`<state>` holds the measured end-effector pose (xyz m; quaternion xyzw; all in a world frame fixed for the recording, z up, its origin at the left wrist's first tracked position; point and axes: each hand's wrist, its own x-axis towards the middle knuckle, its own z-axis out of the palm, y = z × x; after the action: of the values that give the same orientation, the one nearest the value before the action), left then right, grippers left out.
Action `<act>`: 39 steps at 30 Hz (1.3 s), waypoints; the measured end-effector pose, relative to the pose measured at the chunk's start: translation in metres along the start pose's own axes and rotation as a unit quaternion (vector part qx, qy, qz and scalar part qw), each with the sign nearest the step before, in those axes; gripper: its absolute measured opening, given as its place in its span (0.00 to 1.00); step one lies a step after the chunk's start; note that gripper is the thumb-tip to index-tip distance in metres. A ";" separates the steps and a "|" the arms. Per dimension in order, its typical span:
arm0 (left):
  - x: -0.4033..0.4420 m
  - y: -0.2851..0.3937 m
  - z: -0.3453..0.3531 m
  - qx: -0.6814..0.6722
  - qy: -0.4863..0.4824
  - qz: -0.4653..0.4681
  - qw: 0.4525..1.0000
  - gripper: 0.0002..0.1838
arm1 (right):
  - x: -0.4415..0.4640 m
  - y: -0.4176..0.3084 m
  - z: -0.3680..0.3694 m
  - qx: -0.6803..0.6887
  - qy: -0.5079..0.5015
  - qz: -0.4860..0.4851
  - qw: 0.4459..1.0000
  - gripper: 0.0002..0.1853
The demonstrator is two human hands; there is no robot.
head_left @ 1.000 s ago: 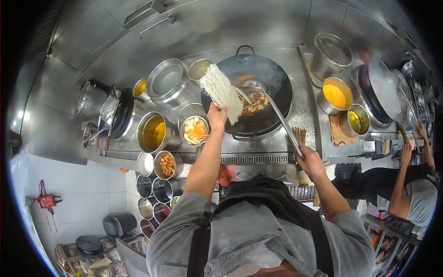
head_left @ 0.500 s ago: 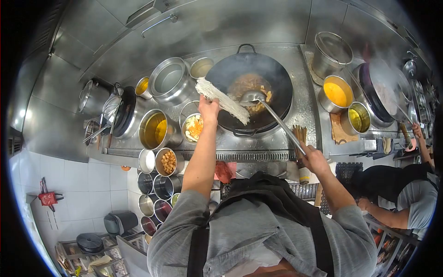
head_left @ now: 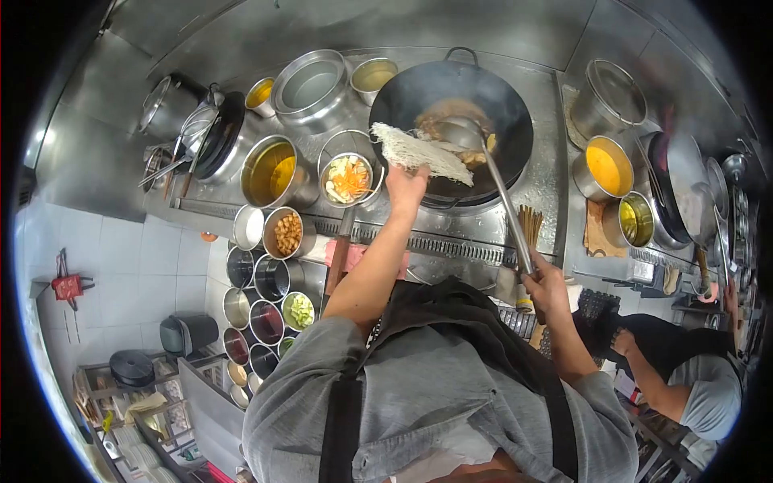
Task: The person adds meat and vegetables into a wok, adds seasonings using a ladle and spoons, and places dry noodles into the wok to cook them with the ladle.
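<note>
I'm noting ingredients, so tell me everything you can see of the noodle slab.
The noodle slab is off-white, flat and oblong, made of fine tangled strands that look dry and stiff, with ragged edges. The left hand grips it along its near edge, holding it at a slant over the near-left part of the dark wok. Whether it touches the ladle behind it is unclear.

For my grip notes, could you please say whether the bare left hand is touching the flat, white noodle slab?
Touching: the head view shows the left hand gripping the noodle slab at its near edge.
</note>
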<state>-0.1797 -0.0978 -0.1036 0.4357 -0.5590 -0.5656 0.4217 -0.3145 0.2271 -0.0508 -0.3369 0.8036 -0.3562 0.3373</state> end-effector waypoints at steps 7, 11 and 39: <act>0.030 0.020 -0.033 -0.209 -0.040 -0.110 0.971 0.38 | -0.004 0.017 0.006 -0.095 0.010 -0.069 0.993 0.33; 0.078 0.040 -0.044 -0.304 0.032 -0.229 0.924 0.45 | -0.005 0.025 -0.001 -0.149 0.003 -0.102 0.983 0.36; 0.119 0.087 -0.051 0.151 -0.103 -0.092 0.979 0.18 | 0.057 0.001 0.019 -0.038 -0.011 -0.057 0.998 0.32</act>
<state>-0.1625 -0.2279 -0.0190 0.4834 -0.6361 -0.5525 0.2375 -0.3313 0.1768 -0.0787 -0.3983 0.7926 -0.3402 0.3122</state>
